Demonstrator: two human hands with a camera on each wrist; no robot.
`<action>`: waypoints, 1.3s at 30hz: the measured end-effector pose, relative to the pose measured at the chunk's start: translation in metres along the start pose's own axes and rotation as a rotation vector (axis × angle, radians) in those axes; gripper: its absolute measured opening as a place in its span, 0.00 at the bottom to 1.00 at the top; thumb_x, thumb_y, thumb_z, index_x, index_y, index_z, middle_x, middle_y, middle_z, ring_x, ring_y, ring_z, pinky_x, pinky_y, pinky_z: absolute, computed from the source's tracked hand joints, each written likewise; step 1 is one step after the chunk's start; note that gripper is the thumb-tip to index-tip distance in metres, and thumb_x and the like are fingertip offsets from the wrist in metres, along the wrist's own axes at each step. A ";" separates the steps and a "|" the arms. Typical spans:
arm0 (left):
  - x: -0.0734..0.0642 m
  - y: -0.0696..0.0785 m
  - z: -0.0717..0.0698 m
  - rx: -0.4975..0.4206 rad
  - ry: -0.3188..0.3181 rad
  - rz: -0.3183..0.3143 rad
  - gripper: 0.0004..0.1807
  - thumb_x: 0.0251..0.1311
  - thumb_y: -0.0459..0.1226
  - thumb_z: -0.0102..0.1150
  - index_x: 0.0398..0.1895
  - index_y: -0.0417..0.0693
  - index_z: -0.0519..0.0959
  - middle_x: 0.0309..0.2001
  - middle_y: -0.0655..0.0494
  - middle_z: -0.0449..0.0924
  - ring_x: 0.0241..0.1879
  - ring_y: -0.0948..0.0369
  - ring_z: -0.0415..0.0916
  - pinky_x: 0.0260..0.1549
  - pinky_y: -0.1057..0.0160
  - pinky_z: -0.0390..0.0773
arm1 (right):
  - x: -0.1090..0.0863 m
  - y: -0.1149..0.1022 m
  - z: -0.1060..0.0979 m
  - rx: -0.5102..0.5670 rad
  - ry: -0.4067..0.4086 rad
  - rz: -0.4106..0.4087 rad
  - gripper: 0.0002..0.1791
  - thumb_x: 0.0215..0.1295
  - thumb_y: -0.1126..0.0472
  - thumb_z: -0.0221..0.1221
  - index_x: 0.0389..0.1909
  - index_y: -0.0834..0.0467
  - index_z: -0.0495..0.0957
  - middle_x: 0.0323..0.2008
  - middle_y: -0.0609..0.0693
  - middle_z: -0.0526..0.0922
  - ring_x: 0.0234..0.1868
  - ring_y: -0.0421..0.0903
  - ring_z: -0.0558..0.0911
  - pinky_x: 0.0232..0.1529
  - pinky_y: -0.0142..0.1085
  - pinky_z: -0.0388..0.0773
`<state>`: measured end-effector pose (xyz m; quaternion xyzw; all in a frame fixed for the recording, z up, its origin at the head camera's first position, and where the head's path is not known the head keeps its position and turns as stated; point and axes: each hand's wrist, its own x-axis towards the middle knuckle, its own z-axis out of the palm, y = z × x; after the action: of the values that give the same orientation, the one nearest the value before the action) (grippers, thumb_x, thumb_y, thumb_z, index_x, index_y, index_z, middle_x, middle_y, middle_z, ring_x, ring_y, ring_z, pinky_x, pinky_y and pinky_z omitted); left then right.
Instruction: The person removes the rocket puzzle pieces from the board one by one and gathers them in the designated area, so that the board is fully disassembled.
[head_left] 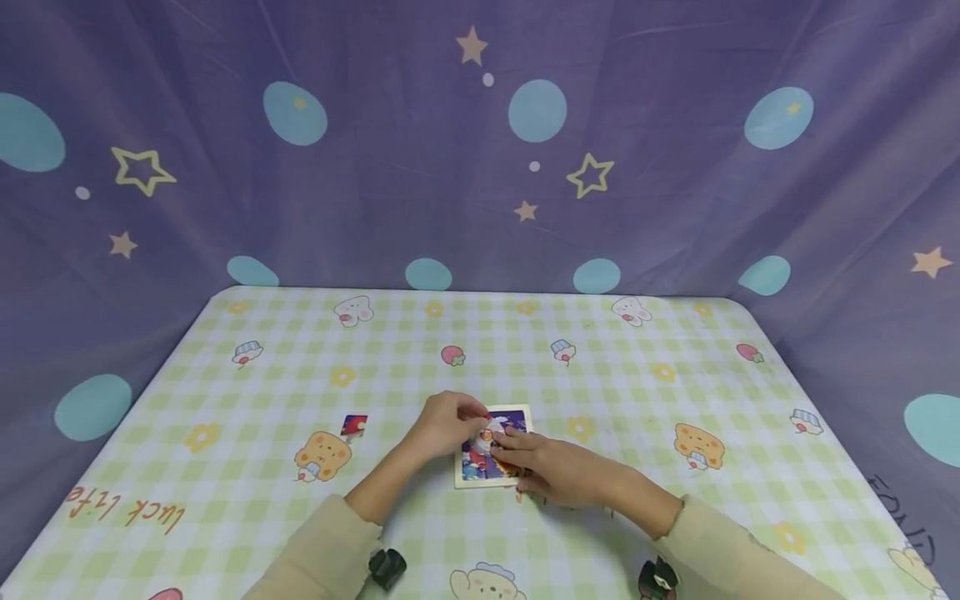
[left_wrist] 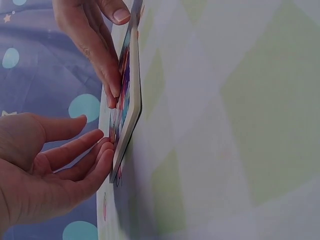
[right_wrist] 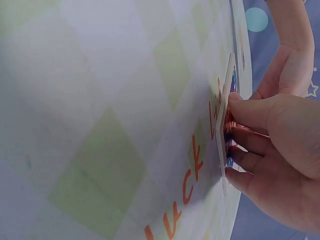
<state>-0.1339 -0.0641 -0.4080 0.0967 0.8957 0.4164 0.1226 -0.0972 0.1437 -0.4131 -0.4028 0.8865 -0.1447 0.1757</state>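
A small jigsaw puzzle point(head_left: 493, 471) with a pale frame and a colourful picture lies flat on the table. My left hand point(head_left: 447, 427) is over its left side, with loosely bent fingertips point(left_wrist: 104, 145) right at the picture near the frame and the thumb held apart. From the right, my right hand point(head_left: 562, 471) rests its extended fingers on the picture, thumb point(right_wrist: 245, 111) at the near edge of the frame. Both hands cover parts of the picture. A loose puzzle piece point(head_left: 354, 426), red and dark blue, lies left of the frame.
A green-and-white checked tablecloth point(head_left: 600, 383) with cartoon prints covers the table. Behind it hangs a purple curtain point(head_left: 450, 217) with stars and blue dots. A black strap device point(head_left: 387, 569) is at the left wrist and another point(head_left: 657, 578) at the right.
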 end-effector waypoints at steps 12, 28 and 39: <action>0.001 0.001 0.001 -0.012 0.023 -0.006 0.11 0.60 0.35 0.61 0.44 0.40 0.83 0.36 0.51 0.85 0.37 0.60 0.79 0.41 0.60 0.80 | -0.001 0.000 0.000 0.009 0.000 0.008 0.29 0.70 0.56 0.54 0.70 0.53 0.62 0.75 0.50 0.56 0.75 0.49 0.59 0.67 0.44 0.68; 0.002 -0.001 0.001 -0.032 0.015 -0.036 0.12 0.60 0.35 0.60 0.44 0.39 0.84 0.38 0.48 0.86 0.38 0.58 0.80 0.42 0.59 0.80 | -0.001 0.001 0.001 0.008 0.013 -0.007 0.29 0.70 0.55 0.54 0.70 0.54 0.62 0.75 0.50 0.56 0.75 0.49 0.59 0.68 0.44 0.67; 0.004 -0.002 0.002 -0.040 0.029 -0.043 0.10 0.60 0.35 0.61 0.41 0.40 0.85 0.37 0.49 0.86 0.37 0.59 0.80 0.41 0.59 0.79 | -0.001 0.000 0.000 0.026 0.010 -0.003 0.29 0.70 0.55 0.54 0.70 0.54 0.62 0.75 0.49 0.56 0.75 0.49 0.58 0.68 0.44 0.67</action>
<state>-0.1375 -0.0626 -0.4112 0.0689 0.8906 0.4330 0.1206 -0.0961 0.1446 -0.4130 -0.4013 0.8847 -0.1588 0.1761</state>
